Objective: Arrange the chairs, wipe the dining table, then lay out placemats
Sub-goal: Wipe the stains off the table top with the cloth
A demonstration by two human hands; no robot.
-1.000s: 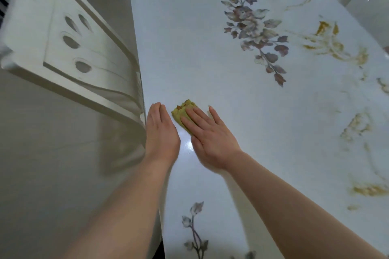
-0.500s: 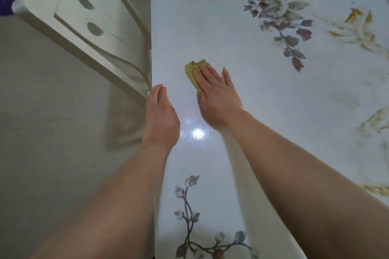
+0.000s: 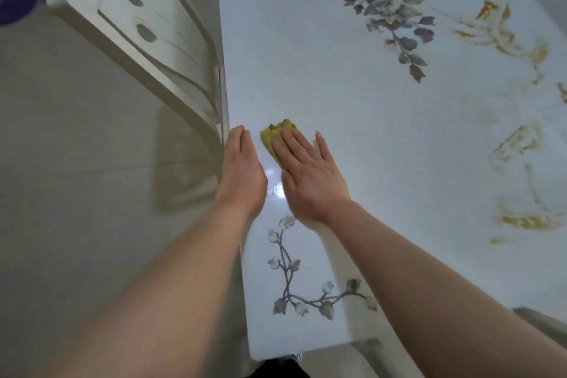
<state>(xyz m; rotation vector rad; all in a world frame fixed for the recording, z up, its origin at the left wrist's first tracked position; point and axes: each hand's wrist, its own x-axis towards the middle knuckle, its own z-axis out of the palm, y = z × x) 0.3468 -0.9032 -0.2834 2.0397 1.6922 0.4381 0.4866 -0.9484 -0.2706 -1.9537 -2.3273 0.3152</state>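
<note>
You're on the wiping step: your right hand [image 3: 310, 175] presses the cloth [image 3: 276, 135] flat on the desk [image 3: 306, 55] near its left edge, fingers [image 3: 291, 147] straight, not gripping. Your left hand [image 3: 242, 169] rests at the edge, relaxed, holding nothing. Next, I'd judge, sweep right toward the yellowish marks [image 3: 521, 221] — with even pressure.

Right hand [image 3: 310, 175] presses a yellow cloth [image 3: 277, 136] flat on the table [image 3: 337, 101]; left hand [image 3: 242, 172] rests at its edge.
</note>
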